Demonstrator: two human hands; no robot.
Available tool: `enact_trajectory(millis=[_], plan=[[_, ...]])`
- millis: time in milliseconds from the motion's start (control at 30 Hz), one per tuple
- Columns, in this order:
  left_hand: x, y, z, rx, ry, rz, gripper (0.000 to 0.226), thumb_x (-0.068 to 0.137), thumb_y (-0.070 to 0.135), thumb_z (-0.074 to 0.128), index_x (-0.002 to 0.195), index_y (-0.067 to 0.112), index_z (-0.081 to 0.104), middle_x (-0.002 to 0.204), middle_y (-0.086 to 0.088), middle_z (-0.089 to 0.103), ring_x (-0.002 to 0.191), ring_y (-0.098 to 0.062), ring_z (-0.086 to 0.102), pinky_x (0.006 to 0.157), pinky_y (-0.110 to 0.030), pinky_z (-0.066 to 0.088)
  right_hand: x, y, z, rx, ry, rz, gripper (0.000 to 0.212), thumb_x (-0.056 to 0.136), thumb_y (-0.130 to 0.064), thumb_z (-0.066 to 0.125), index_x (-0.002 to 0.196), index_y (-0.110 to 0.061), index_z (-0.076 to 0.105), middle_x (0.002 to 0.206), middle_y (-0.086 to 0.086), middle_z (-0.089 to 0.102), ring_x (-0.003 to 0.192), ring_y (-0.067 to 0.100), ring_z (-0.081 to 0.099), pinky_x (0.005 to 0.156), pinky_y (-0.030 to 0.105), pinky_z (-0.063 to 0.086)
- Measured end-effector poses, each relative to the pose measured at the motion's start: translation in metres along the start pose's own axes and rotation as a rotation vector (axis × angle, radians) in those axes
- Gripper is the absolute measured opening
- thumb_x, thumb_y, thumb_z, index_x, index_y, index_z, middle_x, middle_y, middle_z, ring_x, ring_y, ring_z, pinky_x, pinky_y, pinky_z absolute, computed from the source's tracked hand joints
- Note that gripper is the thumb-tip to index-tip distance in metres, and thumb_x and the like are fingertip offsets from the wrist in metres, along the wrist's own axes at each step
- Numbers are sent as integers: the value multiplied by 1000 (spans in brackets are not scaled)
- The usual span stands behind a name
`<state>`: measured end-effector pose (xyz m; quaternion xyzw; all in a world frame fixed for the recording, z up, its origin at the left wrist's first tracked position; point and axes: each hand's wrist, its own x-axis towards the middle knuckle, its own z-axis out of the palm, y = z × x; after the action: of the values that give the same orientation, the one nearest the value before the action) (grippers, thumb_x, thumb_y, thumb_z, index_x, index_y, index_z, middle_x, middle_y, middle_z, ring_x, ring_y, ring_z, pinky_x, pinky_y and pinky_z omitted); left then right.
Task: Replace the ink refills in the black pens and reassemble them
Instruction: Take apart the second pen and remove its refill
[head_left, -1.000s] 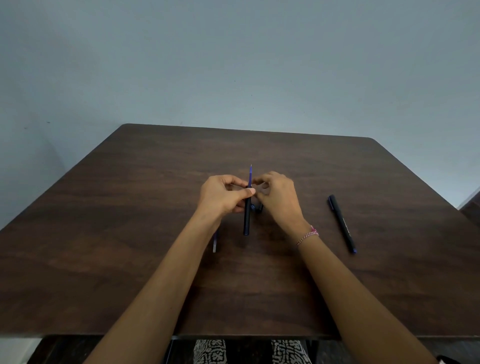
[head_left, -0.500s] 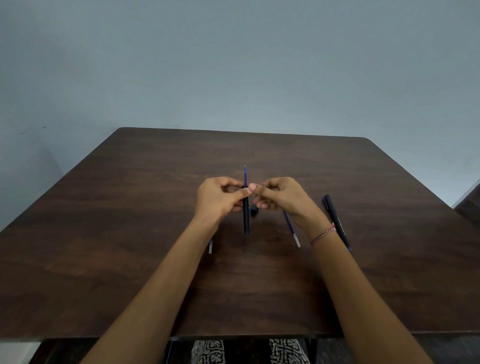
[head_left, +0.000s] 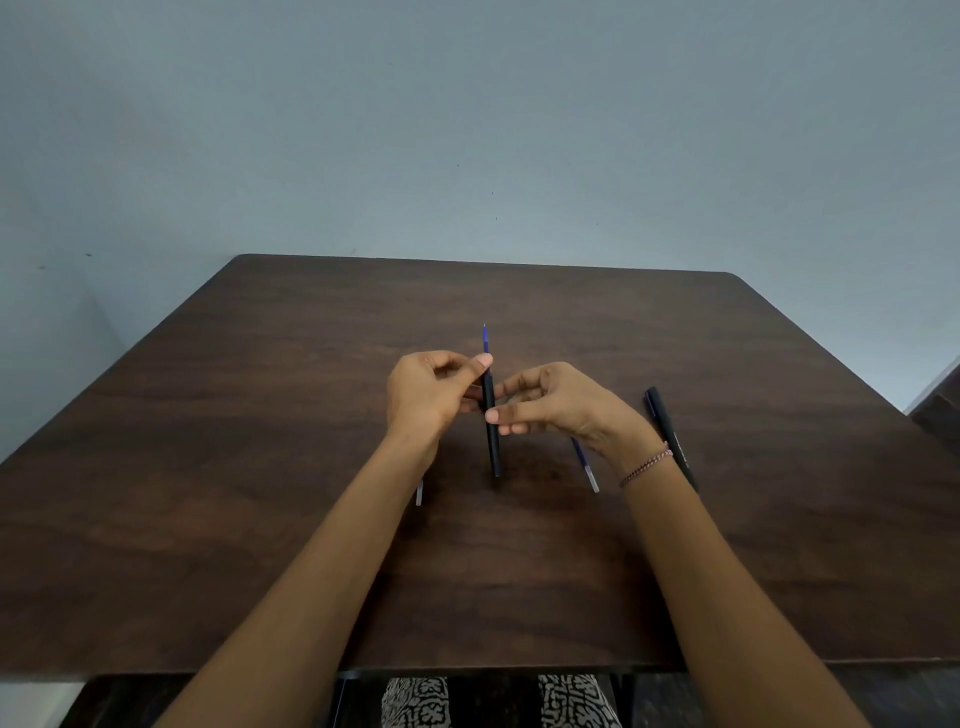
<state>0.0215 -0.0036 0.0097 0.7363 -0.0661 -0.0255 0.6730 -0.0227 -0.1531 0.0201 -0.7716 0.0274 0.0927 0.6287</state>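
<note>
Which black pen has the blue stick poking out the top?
The upright black pen in the left hand: a blue refill sticks out. The other black pen lies flat on the table.

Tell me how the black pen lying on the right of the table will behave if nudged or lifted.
The black pen looks slim and round, lying flat on the smooth table, so a sideways nudge would probably roll it. It looks straight and rigid, so it should lift without bending. Being so thin, it is likely light.
</note>
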Motion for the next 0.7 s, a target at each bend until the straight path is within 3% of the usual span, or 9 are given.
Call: enact_trajectory(millis=[233,400,700], plan=[[-2,5,-3,-135,-49,-76,8,73,14,78,72,11,71,65,-2,71,62,-12,69,61,-25,58,1,2,-3,-21,-38,10,26,68,-11,81,90,-10,68,72,7,73,66,11,69,64,18,55],[3,9,-12,-280,45,-80,8,75,9,75,75,6,68,61,-2,69,53,-8,65,56,-20,57,-1,0,0,-55,-95,45,22,71,-7,78,90,-10,66,66,2,73,61,8,69,58,14,52],[9,8,-23,-409,190,-95,9,77,9,73,81,4,68,74,-7,69,60,-9,67,57,-19,57,-3,-3,0,-159,-214,120,21,73,-8,76,91,-12,66,65,-1,72,61,6,68,56,13,50]])
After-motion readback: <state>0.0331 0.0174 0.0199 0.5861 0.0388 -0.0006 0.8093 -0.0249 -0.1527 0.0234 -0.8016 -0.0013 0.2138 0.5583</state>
